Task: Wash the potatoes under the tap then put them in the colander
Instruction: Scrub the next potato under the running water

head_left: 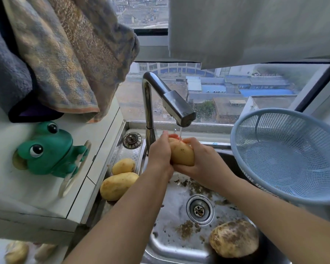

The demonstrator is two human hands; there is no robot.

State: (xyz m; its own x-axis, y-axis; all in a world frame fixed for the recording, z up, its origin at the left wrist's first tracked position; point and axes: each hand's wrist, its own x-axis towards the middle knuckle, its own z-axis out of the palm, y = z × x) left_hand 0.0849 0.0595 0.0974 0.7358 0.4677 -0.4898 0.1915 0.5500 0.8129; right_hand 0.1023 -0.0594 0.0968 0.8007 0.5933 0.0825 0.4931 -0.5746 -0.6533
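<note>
Two bare forearms reach up from the bottom edge and meet over the sink (171, 199). Just right of them, low in the basin, lies a muddy potato (234, 238), its skin caked brown, with crumbs of soil scattered over the steel around the drain (200, 209).

Further up, the left hand (159, 149) and the right hand (204, 161) clasp the held potato (181, 154) between them. The left hand's fingers are curled over its left side, with their tips showing past its far end. The right hand cups it from below and from the right, with its fingers wrapped round it. This potato sits directly under the spout of the tap (171, 100), and a thin stream of water (180, 136) falls onto its upper end.

On the steel ledge to the left of the basin lie a large potato (117, 185) and, just behind it, a small potato (123, 166), both pale yellow. At the bottom left corner are more pale lumps, too blurred to name.

A blue colander (290, 155) stands at the right of the sink, tilted so its mesh bowl faces the camera. What it rests on cannot be told.

On the white counter at the left sits a green frog holder (50, 149), and towels (65, 60) hang above it.
</note>
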